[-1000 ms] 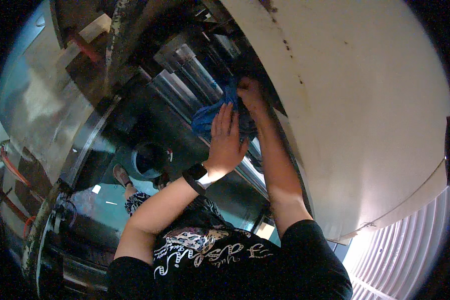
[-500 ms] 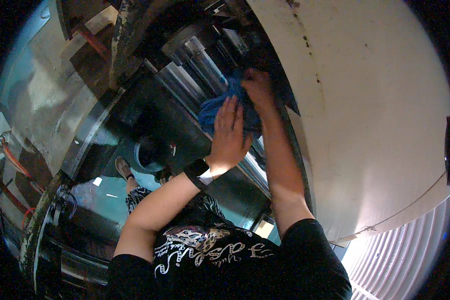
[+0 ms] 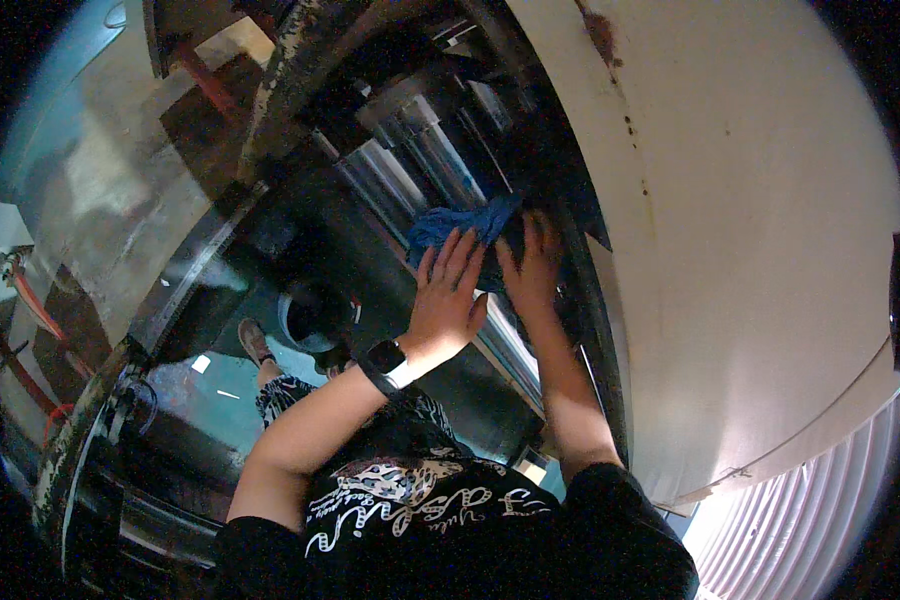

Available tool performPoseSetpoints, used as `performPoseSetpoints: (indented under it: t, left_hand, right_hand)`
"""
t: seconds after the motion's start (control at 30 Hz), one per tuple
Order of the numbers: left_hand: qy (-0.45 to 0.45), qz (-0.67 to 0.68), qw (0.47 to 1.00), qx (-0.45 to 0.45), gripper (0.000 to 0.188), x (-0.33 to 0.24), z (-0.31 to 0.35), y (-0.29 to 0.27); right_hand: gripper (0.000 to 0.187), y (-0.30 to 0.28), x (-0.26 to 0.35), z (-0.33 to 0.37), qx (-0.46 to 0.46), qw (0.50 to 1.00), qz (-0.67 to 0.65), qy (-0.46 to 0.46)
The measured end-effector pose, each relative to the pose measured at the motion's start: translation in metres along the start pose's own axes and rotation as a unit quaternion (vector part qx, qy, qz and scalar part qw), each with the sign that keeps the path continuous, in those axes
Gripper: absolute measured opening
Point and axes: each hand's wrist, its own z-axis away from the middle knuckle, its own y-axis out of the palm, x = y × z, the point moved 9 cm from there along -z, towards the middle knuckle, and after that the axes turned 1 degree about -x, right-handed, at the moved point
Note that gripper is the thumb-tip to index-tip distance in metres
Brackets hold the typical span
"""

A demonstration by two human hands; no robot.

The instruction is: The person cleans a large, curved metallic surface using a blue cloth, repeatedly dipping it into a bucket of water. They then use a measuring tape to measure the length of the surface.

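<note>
Machinery fills the view: a large cream-white curved housing on the right, a dark rusted ring frame to the left of it, and between them shiny steel rollers running into a dark recess. I judge the main hazard to be that recess: both hands work at the narrow gap beside the housing's black edge, where a loose fold of cloth or a fingertip could catch if any part turned. I would also watch for the cloth slipping off the slick metal and dropping out of reach. The blue cloth lies bunched against the rollers, at the far ends of both hands. Left hand, a black wristwatch on its wrist, is open, fingers spread flat, pressing the cloth's near edge. Right hand is also open, fingers extended onto the cloth's right side at the dark edge; I cannot tell whether its fingertips pinch any fabric.
</note>
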Motion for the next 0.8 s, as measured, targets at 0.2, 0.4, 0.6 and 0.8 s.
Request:
performPoseSetpoints:
  t: [0.2, 0.4, 0.6, 0.8]
  left_hand:
    - [-0.029, 0.014, 0.999, -0.014, 0.061, 0.021, 0.026, -0.013]
    - [-0.054, -0.045, 0.993, -0.091, 0.059, 0.042, 0.042, -0.054]
    - [-0.070, -0.044, 0.993, -0.082, 0.056, 0.055, 0.065, -0.063]
    - [-0.088, 0.005, 0.994, -0.070, 0.054, 0.063, 0.075, -0.063]
  right_hand:
    - [0.081, 0.015, 0.056, -0.034, -0.070, 0.987, 0.128, -0.064]
    - [0.078, 0.018, 0.112, -0.091, -0.072, 0.995, 0.053, -0.043]
    - [0.074, 0.024, -0.020, 0.025, -0.102, 0.987, 0.119, -0.027]
    - [0.064, 0.029, 0.074, -0.056, -0.122, 0.987, 0.102, -0.001]
